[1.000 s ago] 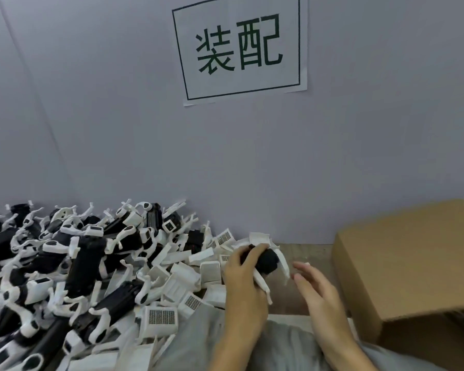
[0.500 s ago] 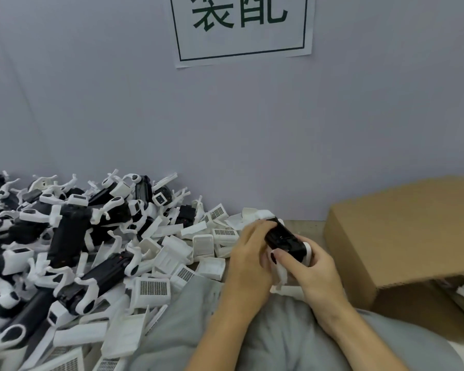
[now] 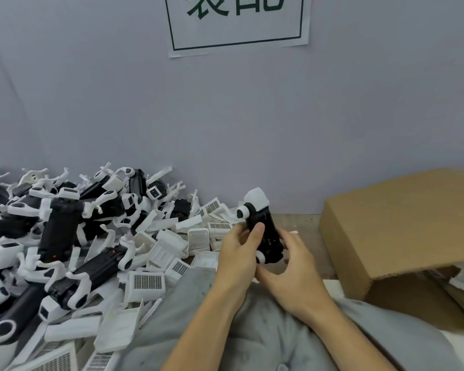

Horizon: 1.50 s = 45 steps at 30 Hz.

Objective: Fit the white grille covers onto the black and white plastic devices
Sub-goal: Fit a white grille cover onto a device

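I hold one black and white plastic device (image 3: 264, 228) upright in front of me, with a white cap-like end at its top. My left hand (image 3: 239, 253) grips its left side, the thumb lying across the black body. My right hand (image 3: 292, 266) holds its lower right side with curled fingers. A big heap of black and white devices (image 3: 62, 236) fills the left of the table. Loose white grille covers (image 3: 147, 282) lie scattered between the heap and my hands.
A brown cardboard box (image 3: 402, 223) with an open flap stands at the right, with white parts partly visible under the flap. A grey wall with a printed paper sign (image 3: 237, 22) is close behind. Grey cloth (image 3: 252, 330) covers my lap below the hands.
Both hands have turned the device from lying flat to standing upright, its white end now on top. The view has tilted down a little.
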Each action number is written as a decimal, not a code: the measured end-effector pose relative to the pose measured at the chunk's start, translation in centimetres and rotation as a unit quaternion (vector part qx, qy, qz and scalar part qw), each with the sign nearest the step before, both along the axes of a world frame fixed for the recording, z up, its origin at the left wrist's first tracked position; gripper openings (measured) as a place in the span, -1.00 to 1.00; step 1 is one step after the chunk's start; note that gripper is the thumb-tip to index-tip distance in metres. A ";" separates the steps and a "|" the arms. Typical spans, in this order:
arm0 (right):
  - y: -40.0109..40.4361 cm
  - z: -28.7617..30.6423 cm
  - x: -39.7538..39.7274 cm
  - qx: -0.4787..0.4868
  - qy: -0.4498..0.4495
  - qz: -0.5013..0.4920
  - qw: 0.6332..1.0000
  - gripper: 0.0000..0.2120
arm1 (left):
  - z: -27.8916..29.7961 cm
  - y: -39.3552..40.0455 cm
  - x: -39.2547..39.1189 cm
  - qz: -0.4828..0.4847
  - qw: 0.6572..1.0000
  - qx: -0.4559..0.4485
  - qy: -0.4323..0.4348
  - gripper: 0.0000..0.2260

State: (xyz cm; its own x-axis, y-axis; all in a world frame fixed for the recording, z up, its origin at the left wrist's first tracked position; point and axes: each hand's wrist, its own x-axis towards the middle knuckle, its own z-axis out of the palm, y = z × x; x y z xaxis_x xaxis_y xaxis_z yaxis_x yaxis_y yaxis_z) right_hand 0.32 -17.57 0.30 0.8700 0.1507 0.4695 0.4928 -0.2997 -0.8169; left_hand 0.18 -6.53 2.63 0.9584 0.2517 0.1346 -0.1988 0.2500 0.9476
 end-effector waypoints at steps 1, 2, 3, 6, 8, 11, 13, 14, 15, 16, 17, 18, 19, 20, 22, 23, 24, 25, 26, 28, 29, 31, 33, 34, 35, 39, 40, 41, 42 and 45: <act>0.0 0.0 0.0 -0.003 -0.002 -0.007 1.000 -0.51 | 0.0 -0.2 -0.1 -0.001 1.000 0.014 -0.014 -0.89; -0.1 0.0 0.1 -0.003 -0.001 -0.017 1.000 -0.53 | 0.0 -0.4 -0.2 -0.005 0.999 0.033 -0.027 -0.89; -0.2 0.0 0.2 0.000 0.003 -0.026 1.000 -0.55 | 0.1 -0.5 -0.3 -0.010 0.998 0.050 -0.037 -0.89; -0.5 -0.2 0.3 0.003 0.014 -0.025 1.000 -0.64 | 0.2 -0.9 -0.5 -0.013 0.993 0.095 -0.063 -0.82; -0.7 -0.2 0.3 -0.009 0.024 -0.023 0.999 -0.69 | 0.1 -1.0 -0.5 0.002 0.987 0.145 -0.076 -0.81; -1.0 -0.1 0.4 -0.006 0.027 -0.035 0.999 -0.74 | 0.1 -1.2 -0.3 0.027 0.972 0.216 -0.086 -0.86; -1.0 0.0 0.3 0.009 0.039 -0.027 0.999 -0.73 | 0.0 -1.2 -0.3 0.023 0.966 0.238 -0.097 -0.85; -1.0 0.0 0.3 0.010 0.048 -0.016 0.999 -0.69 | 0.0 -1.2 -0.3 0.020 0.963 0.248 -0.102 -0.82; -0.9 -0.1 0.3 0.007 0.059 -0.005 0.998 -0.65 | -0.1 -1.2 -0.3 0.021 0.959 0.261 -0.105 -0.79; -0.9 -0.1 0.3 0.006 0.069 0.007 0.998 -0.63 | -0.2 -1.2 -0.2 0.027 0.955 0.274 -0.109 -0.75; -0.8 0.0 0.3 0.014 0.078 0.020 0.997 -0.62 | -0.3 -1.1 -0.2 0.038 0.950 0.289 -0.113 -0.71; -0.8 -0.1 0.4 0.030 0.083 0.031 0.996 -0.59 | -0.4 -0.9 -0.2 0.048 0.944 0.305 -0.118 -0.66; -0.8 0.0 0.4 0.049 0.086 0.037 0.994 -0.53 | -0.4 -0.8 -0.2 0.054 0.937 0.321 -0.125 -0.63; -0.8 0.0 0.4 0.064 0.086 0.036 0.994 -0.45 | -0.4 -0.7 -0.2 0.055 0.932 0.333 -0.131 -0.62; -0.9 0.1 0.3 0.086 0.079 0.046 0.992 -0.37 | -0.4 -0.4 -0.3 0.050 0.926 0.350 -0.134 -0.62; -1.0 0.1 0.3 0.103 0.076 0.055 0.990 -0.38 | -0.5 -0.2 -0.3 0.049 0.920 0.365 -0.135 -0.64; -1.2 0.0 0.4 0.129 0.079 0.062 0.986 -0.38 | -0.7 0.0 -0.2 0.048 0.909 0.390 -0.137 -0.66; -1.4 0.0 0.4 0.170 0.088 0.070 0.979 -0.37 | -1.0 0.2 -0.1 0.048 0.892 0.429 -0.134 -0.69; -1.6 0.0 0.6 0.212 0.103 0.079 0.969 -0.36 | -1.2 0.3 -0.1 0.049 0.868 0.476 -0.130 -0.69; -1.9 0.2 0.8 0.269 0.135 0.081 0.950 -0.27 | -1.4 0.3 -0.2 0.045 0.814 0.564 -0.132 -0.66; -1.8 0.3 0.8 0.279 0.143 0.070 0.947 -0.25 | -1.5 0.2 -0.3 0.037 0.794 0.591 -0.136 -0.61; -1.7 0.4 1.0 0.279 0.146 0.030 0.949 -0.38 | -1.5 0.1 -0.5 0.024 0.777 0.615 -0.133 -0.51; -1.5 0.4 1.1 0.280 0.143 0.009 0.949 -0.57 | -1.4 0.2 -0.6 0.020 0.776 0.617 -0.129 -0.48; -1.5 0.3 1.2 0.286 0.141 0.003 0.948 -0.63 | -1.4 0.2 -0.6 0.016 0.777 0.615 -0.129 -0.48; -1.6 0.3 1.2 0.291 0.140 -0.002 0.946 -0.68 | -1.3 0.2 -0.7 0.012 0.778 0.614 -0.129 -0.48; -1.7 0.5 1.2 0.290 0.129 -0.018 0.948 -0.76 | -1.1 0.1 -0.8 0.007 0.777 0.615 -0.130 -0.49; -1.8 0.5 1.2 0.292 0.123 -0.020 0.948 -0.79 | -1.1 0.1 -0.8 0.008 0.778 0.614 -0.133 -0.50; -1.8 0.6 1.2 0.295 0.119 -0.021 0.948 -0.82 | -1.1 0.0 -0.8 0.009 0.779 0.612 -0.136 -0.51; -1.8 0.5 1.2 0.295 0.117 -0.022 0.948 -0.84 | -1.2 0.0 -0.8 0.010 0.781 0.609 -0.140 -0.53; -1.6 0.7 1.1 0.297 0.132 -0.015 0.946 -0.76 | -1.4 -0.1 -0.7 0.028 0.784 0.602 -0.152 -0.61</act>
